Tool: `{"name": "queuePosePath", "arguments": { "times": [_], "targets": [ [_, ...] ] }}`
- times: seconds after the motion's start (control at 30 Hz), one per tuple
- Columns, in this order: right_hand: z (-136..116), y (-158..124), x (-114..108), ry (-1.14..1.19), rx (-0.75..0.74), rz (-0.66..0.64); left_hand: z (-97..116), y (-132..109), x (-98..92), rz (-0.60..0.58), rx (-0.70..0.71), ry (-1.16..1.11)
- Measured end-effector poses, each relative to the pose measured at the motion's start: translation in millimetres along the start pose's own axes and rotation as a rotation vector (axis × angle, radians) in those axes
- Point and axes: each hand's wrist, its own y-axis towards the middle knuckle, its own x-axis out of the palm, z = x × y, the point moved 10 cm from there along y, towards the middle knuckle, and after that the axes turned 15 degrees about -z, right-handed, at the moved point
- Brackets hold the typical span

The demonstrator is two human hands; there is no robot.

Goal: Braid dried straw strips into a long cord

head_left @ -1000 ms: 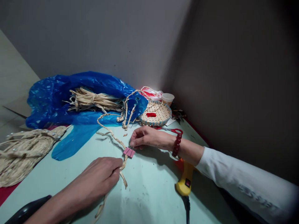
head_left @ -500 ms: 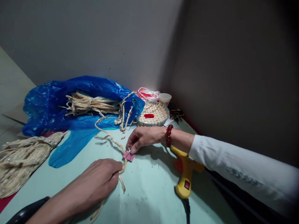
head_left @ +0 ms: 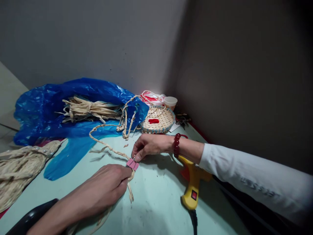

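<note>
A braided straw cord [head_left: 107,148] runs across the pale green table [head_left: 156,202] from a bundle of straw down to my hands. A pink binder clip [head_left: 132,164] sits on the cord. My right hand [head_left: 149,146], with a red bead bracelet at the wrist, pinches the clip's wire handle from above. My left hand [head_left: 105,187] is closed on the cord just below the clip, with loose straw ends trailing out under it.
A blue plastic bag [head_left: 61,107] holding a straw bundle [head_left: 88,109] lies at the back. A woven round tray [head_left: 157,120] with a red item, a paper cup [head_left: 170,102], a yellow glue gun [head_left: 192,187] under my right forearm, and a woven straw piece [head_left: 19,166] at left.
My right hand drew back toward me and took hold of the pink clip; the clip and cord end shifted closer to my left hand. The view panned slightly.
</note>
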Motion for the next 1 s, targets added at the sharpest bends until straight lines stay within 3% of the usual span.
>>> {"name": "queuePosePath", "arguments": {
  "times": [0.13, 0.27, 0.4, 0.53, 0.63, 0.8, 1.0],
  "targets": [
    [-8, -4, -2, -0.099, 0.065, 0.015, -1, 0, 5.6, -0.020, -0.068, -0.001],
    [-15, -17, -2, -0.192, 0.118, 0.134, -1, -8, 10.8, 0.080, -0.099, -0.106],
    [-21, -37, 6, -0.246, 0.118, 0.281, -4, -20, 15.6, 0.201, -0.068, -0.400],
    [-32, -67, 21, -0.324, 0.107, 0.449, -7, -21, 22.8, 0.219, -0.042, -0.655],
    [-41, -83, 45, -0.393, 0.119, 0.555, -8, -18, 30.7, 0.207, -0.020, -0.842],
    [-39, -79, 85, -0.507, 0.191, 0.636, -5, -14, 37.1, 0.248, 0.049, -0.996],
    [-35, -77, 93, -0.607, 0.234, 0.730, -19, -1, 49.7, 0.283, 0.052, -1.046]
  ]
}}
